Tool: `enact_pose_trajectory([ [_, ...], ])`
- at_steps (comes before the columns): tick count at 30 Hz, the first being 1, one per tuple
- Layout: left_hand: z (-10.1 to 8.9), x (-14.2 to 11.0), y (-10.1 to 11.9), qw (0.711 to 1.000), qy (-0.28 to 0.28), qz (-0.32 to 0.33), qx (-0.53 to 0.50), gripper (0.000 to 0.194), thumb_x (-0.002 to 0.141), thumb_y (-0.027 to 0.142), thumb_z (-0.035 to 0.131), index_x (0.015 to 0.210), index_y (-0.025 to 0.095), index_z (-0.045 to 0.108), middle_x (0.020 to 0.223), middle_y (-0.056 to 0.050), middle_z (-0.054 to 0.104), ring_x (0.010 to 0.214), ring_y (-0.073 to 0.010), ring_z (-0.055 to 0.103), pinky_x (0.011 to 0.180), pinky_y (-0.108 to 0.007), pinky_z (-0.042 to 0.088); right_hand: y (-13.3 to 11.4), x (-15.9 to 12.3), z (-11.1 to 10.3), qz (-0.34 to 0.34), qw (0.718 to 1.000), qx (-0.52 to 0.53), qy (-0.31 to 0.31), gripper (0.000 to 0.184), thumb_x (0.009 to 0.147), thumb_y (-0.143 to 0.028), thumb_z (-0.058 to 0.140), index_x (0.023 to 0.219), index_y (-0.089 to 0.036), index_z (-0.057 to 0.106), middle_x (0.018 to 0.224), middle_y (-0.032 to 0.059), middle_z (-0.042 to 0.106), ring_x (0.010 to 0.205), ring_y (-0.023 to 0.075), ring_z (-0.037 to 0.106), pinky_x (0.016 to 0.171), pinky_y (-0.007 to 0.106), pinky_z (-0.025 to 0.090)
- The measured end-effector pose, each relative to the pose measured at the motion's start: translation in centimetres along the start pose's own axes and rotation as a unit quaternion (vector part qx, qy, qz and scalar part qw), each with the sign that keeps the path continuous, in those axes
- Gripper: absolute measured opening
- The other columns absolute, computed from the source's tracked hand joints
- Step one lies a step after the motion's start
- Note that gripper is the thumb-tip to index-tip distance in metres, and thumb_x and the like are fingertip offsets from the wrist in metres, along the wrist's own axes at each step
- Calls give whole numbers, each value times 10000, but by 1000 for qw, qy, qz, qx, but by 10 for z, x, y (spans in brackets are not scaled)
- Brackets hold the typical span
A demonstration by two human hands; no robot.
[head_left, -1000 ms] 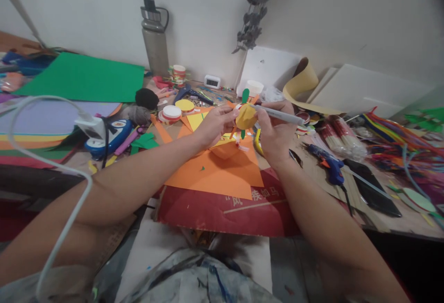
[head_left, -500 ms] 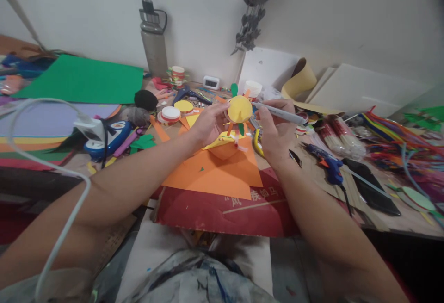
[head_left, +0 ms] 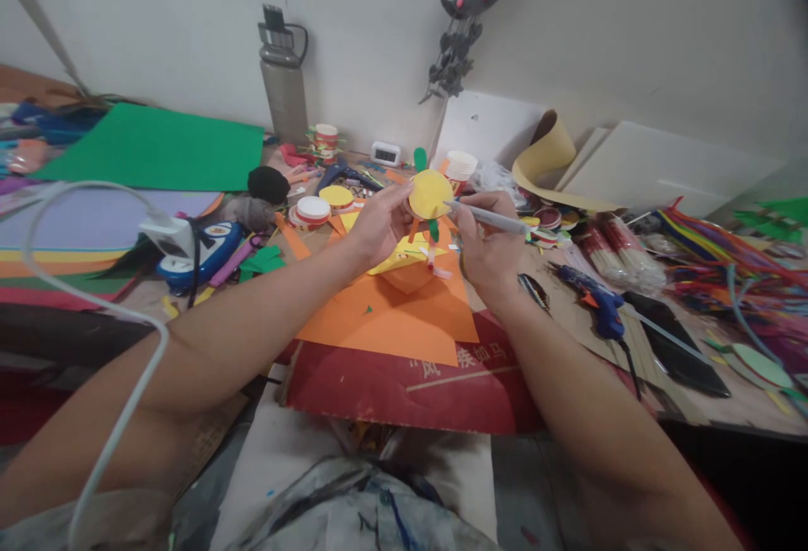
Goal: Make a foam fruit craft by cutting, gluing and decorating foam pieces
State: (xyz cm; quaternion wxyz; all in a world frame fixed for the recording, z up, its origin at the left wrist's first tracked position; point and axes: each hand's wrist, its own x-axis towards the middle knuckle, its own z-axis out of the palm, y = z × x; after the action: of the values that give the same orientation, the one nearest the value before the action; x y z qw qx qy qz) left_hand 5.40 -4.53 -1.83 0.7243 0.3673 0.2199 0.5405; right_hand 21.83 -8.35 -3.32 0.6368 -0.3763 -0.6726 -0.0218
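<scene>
My left hand [head_left: 385, 227] grips a small paper cup craft [head_left: 430, 193] by its left side. A round yellow face is turned toward me, and green and orange paper strips stick out around it. In my right hand [head_left: 496, 252] is a grey-white marker pen [head_left: 492, 217], pinched near its tip. That tip is at the right edge of the yellow face; whether it touches, I cannot tell. Below the hands lie yellow paper [head_left: 397, 255] and orange paper sheets [head_left: 385, 324] on a red cardboard box [head_left: 404, 391].
A blue glue gun [head_left: 597, 303] and a black phone-like slab [head_left: 678, 345] lie to the right. White lidded cups [head_left: 311, 211], a green sheet [head_left: 157, 147] and a grey water bottle [head_left: 284, 92] are on the left. A white cable [head_left: 126, 408] loops over my left arm.
The marker pen's tip has moved left and down, onto the right edge of the yellow face. The cup craft has shifted slightly left, its yellow face now turned more squarely toward me.
</scene>
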Motion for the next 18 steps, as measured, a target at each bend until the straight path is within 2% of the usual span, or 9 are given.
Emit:
enact_pose_trajectory([
  [7,0,-1,-2,1000,-10,24,-2,227,938,358,746,1035,161,685,917,-67,799,886,-197,778,897,-338,611,-7,1,-2,-25,999,-23,-10,167,990,-378,643,915,-237,695,827,-2,696,748,157,683,699,323,553],
  [14,2,-3,0,1000,-6,19,3,297,914,394,795,1059,166,672,909,-44,791,860,-160,773,897,-309,603,-11,-2,2,-37,998,-38,-29,223,992,-428,624,891,-241,692,818,9,708,726,169,681,699,339,566],
  [18,2,-3,0,1000,-4,17,9,252,931,380,778,1015,170,668,879,-38,782,858,-165,771,901,-317,603,-8,-2,2,-25,999,-37,-20,250,1008,-458,614,908,-243,691,822,5,689,733,162,677,706,338,564],
])
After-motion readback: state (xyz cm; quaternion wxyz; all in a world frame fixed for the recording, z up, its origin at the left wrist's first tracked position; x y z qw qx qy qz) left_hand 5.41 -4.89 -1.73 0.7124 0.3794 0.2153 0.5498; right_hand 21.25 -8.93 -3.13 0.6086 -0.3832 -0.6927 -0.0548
